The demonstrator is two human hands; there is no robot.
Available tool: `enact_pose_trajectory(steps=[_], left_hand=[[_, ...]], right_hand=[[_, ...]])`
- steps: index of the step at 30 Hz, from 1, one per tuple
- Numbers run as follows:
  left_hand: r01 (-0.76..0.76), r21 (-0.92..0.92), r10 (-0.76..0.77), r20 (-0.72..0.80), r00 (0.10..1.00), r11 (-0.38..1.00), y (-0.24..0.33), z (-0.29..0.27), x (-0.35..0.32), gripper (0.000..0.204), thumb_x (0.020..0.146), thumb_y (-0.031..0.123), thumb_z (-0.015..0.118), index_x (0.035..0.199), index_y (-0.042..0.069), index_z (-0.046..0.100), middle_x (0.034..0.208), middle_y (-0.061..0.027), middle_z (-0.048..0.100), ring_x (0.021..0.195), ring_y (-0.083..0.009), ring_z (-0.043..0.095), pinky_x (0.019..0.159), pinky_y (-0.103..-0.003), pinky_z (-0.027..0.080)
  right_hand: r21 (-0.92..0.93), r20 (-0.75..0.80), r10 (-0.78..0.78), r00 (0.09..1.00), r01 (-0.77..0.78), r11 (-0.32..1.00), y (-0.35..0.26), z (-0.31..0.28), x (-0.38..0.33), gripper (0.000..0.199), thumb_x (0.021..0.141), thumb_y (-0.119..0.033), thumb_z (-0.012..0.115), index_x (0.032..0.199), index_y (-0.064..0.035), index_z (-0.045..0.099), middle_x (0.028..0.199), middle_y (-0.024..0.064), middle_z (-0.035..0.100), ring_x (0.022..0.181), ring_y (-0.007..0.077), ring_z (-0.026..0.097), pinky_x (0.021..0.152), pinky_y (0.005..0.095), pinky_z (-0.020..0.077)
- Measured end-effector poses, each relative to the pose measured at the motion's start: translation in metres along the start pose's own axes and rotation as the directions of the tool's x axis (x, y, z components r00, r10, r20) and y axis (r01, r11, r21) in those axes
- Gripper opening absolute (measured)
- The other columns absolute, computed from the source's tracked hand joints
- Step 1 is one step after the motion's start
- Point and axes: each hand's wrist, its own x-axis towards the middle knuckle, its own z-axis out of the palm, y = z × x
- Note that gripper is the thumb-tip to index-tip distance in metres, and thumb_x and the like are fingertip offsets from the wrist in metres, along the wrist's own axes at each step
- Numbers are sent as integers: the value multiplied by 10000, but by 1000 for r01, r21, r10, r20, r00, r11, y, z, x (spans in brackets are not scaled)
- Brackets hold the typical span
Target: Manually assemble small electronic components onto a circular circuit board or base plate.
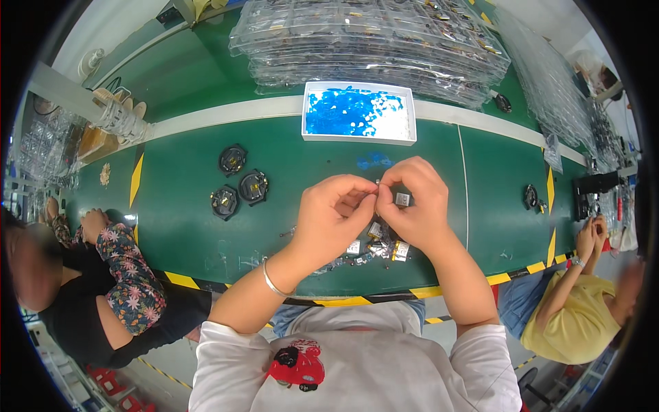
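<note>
Both hands are up over the green work surface point(192, 226) — left hand point(334, 213) and right hand point(415, 202) pinched together, fingertips touching around something tiny I can't make out. A small silvery part point(403, 199) sits tucked in the right hand's fingers. Just under the fingers lies a heap of little silvery parts point(377, 248). Beyond the fingertips is a white tray point(359, 136) of blue bits — and well off to the left hand's side, three round black parts point(240, 184).

3 round black parts point(239, 183) left on bench point(185, 226), 1 more far right point(530, 196). 1 white tray point(359, 113) of blue bits. 2 co-workers seated.
</note>
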Motion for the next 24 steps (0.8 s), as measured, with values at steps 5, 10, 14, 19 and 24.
enact_pose_trajectory(steps=[5, 10, 14, 19, 24], left_hand=[[77, -70, -77, 6, 997, 995, 3, -4, 3, 125, 842, -35, 594, 962, -21, 629, 833, -48, 644, 657, -55, 589, 578, -184, 480], [124, -91, -121, 32, 992, 988, 4, -12, 8, 145, 883, 8, 573, 1021, -16, 611, 841, -59, 640, 695, -83, 605, 600, -208, 501], [225, -214, -218, 55, 974, 951, 4, -14, 9, 203, 893, 49, 569, 1086, -8, 597, 890, -76, 645, 732, -108, 622, 652, -233, 516], [300, -408, -276, 117, 954, 862, 3, -11, 8, 329, 906, 104, 568, 1218, -1, 550, 1045, -123, 644, 872, -164, 649, 787, -273, 525], [139, 109, -153, 135, 979, 984, 23, -39, 13, 336, 838, 95, 645, 1158, 5, 596, 1114, -112, 640, 955, -182, 626, 816, -292, 508]], right_hand=[[-83, -60, 111, 992, -116, 990, 36, -3, 17, 71, 706, 10, 634, 758, -23, 599, 770, 77, 609, 710, 242, 585, 676, 322, 470], [-362, -125, -1, 992, -45, 931, 64, -12, 25, 168, 778, -12, 621, 938, -38, 662, 919, 115, 627, 852, 277, 582, 786, 356, 458], [-257, -134, 7, 991, -42, 966, 40, -17, 17, 213, 791, -22, 619, 1002, -29, 642, 909, 119, 631, 808, 260, 597, 744, 330, 475], [-77, 60, 122, 991, -117, 990, -4, 1, -6, 294, 732, -40, 708, 1016, -23, 635, 879, 117, 652, 745, 218, 632, 667, 301, 508], [75, 71, 309, 949, -314, 947, 0, 0, -5, 105, 771, 13, 668, 875, 1, 663, 850, 104, 661, 745, 164, 647, 659, 276, 511]])
